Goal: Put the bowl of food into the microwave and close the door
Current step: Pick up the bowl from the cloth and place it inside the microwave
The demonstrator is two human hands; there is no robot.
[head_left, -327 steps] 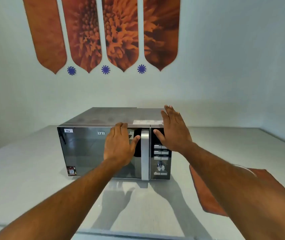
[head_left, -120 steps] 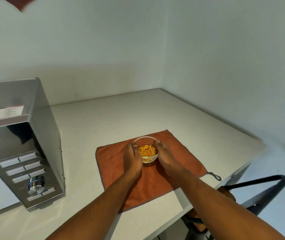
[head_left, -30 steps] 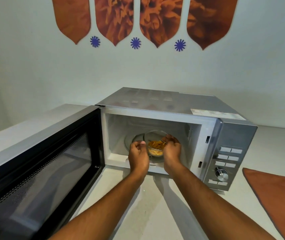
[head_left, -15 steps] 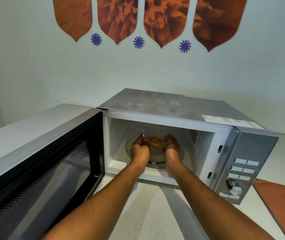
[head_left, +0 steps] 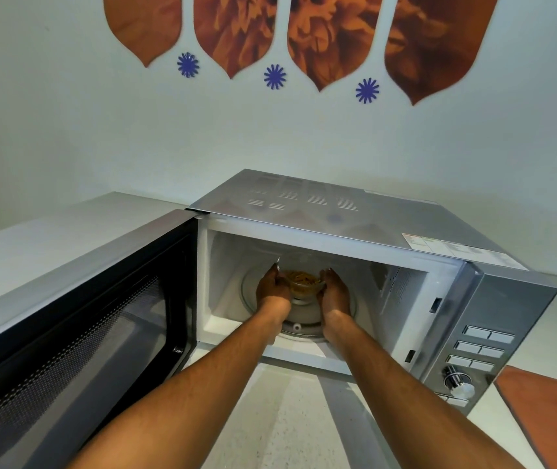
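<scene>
The left hand (head_left: 272, 290) and the right hand (head_left: 335, 290) are both deep inside the microwave (head_left: 365, 231). They cup a small clear bowl (head_left: 302, 282) between them, one hand on each side, with the fingers curled around its wall. The bowl has yellow-orange food (head_left: 303, 278) in it. It sits over the middle of the round glass plate (head_left: 304, 319) on the floor of the microwave. I cannot tell if the bowl touches the plate or is just above it.

The microwave door (head_left: 77, 319) is wide open. It swings out from the left side of the microwave, and its dark inside with tiny dots faces the arms. Both bare arms reach in through the opening.

On the right front of the microwave there are rows of flat grey buttons (head_left: 480, 350) and a shiny round knob (head_left: 458, 384) under them. A white sticker (head_left: 453, 247) lies on top of the microwave, near its right edge.

The microwave stands on a pale counter (head_left: 283, 418). An orange-brown cloth (head_left: 551, 411) lies flat on the counter to the right of the microwave. On the wall behind the microwave hang orange flower panels (head_left: 334, 35) with little blue stars (head_left: 274, 76) below them.
</scene>
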